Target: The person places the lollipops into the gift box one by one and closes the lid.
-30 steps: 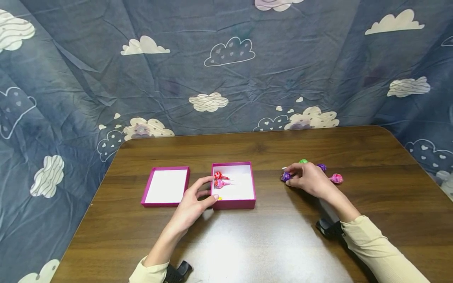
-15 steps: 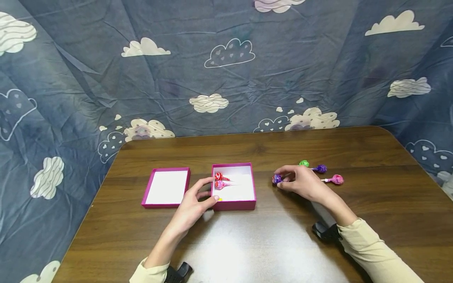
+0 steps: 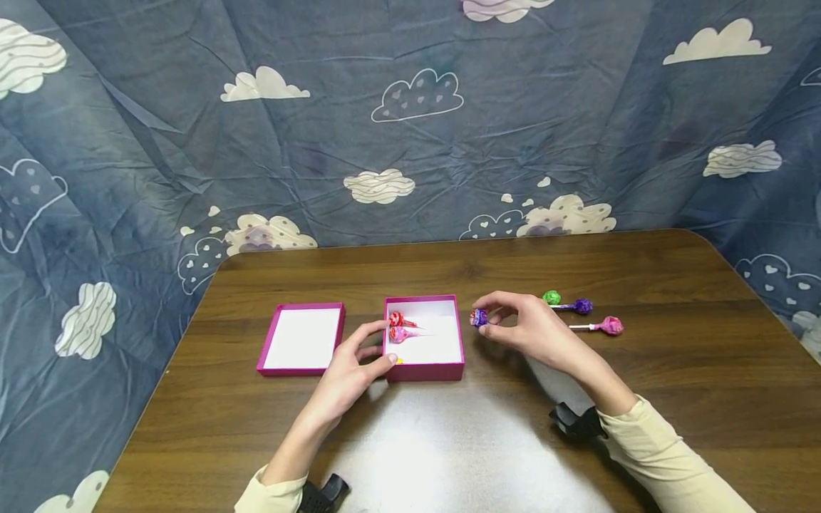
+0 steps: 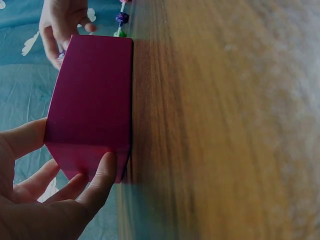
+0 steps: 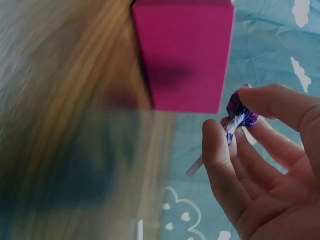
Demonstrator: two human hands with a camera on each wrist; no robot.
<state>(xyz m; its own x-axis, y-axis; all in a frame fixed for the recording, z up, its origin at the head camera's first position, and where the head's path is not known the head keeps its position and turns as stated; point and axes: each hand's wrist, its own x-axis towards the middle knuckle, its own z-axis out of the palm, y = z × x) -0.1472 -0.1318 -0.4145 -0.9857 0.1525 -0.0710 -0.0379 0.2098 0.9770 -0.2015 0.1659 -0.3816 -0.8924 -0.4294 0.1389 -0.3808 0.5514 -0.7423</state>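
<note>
In the head view my left hand (image 3: 346, 374) rests against the left wall of a magenta box (image 3: 425, 372). Its relaxed fingers touch the outer side and its thumb lies at the near-left corner; the left wrist view shows these fingertips (image 4: 107, 162) on the box's end. Inside the white interior lie a red lollipop (image 3: 397, 319), a pink lollipop (image 3: 399, 334) and a bit of yellow (image 3: 400, 360), mostly hidden by the near wall. My right hand (image 3: 535, 329) pinches a purple-wrapped lollipop (image 5: 235, 106) by its head between thumb and fingers, just right of the box.
Left of the box lies its magenta-rimmed lid (image 3: 301, 338), white inside up. Green (image 3: 551, 297), purple (image 3: 582, 306) and pink (image 3: 612, 325) lollipops lie right of my right hand on the wooden table (image 3: 487, 427). A cloud-patterned cloth (image 3: 423, 157) hangs behind.
My right hand has moved left toward the box with the purple lollipop, uncovering the green, purple and pink lollipops on the right. My left hand has stayed at the box.
</note>
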